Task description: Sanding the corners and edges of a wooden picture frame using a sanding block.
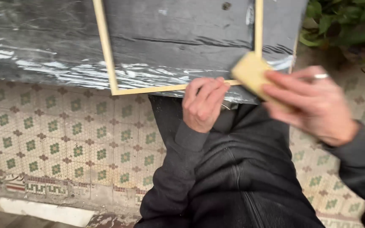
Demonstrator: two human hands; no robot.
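A thin pale wooden frame [106, 59] lies on a dark board wrapped in shiny plastic film [43, 46]. My left hand [202, 103] grips the frame's near rail at the board's front edge. My right hand [313, 103], with a ring on one finger, holds a yellowish sanding block [250, 72] pressed against the frame's near right corner. The right hand and block are blurred by motion.
Below the board is a floor of patterned tiles [64, 143] with green and brown motifs and a striped border. My dark jacket and trousers [233, 177] fill the lower middle. Green plants [343, 21] stand at the upper right.
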